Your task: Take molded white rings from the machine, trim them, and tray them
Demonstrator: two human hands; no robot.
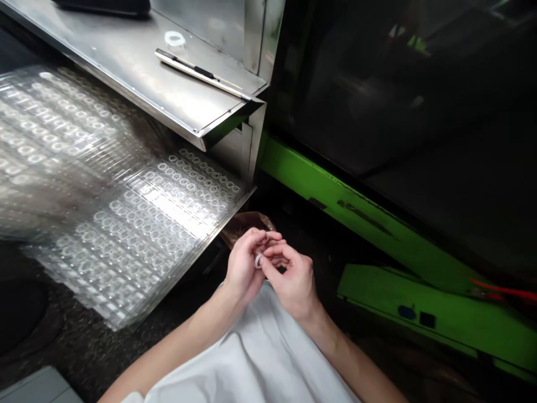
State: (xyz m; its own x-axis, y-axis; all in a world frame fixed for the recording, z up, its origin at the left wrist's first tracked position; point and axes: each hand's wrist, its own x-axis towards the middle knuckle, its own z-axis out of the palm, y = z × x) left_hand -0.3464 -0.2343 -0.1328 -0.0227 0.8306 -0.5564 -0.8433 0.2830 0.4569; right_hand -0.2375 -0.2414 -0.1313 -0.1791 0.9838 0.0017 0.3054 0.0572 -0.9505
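My left hand [244, 263] and my right hand [293, 280] meet in front of my body, fingers curled toward each other. A small white plastic ring [258, 261] sits between them, at the tip of my right thumb and close to my left palm. My right hand is closed on this ring. Between the thumb and fingertips of my left hand shows another small pale ring [267, 238], partly covered by the fingers. Left of my hands, clear plastic trays [138, 240] carry rows of similar white rings.
A metal shelf [126, 61] above the trays holds a pen [201, 73], a larger white ring [174, 38] and a black object [104, 5]. A brown plastic bag [251, 219] lies behind my hands. Green machine frame [361, 207] bounds the right side.
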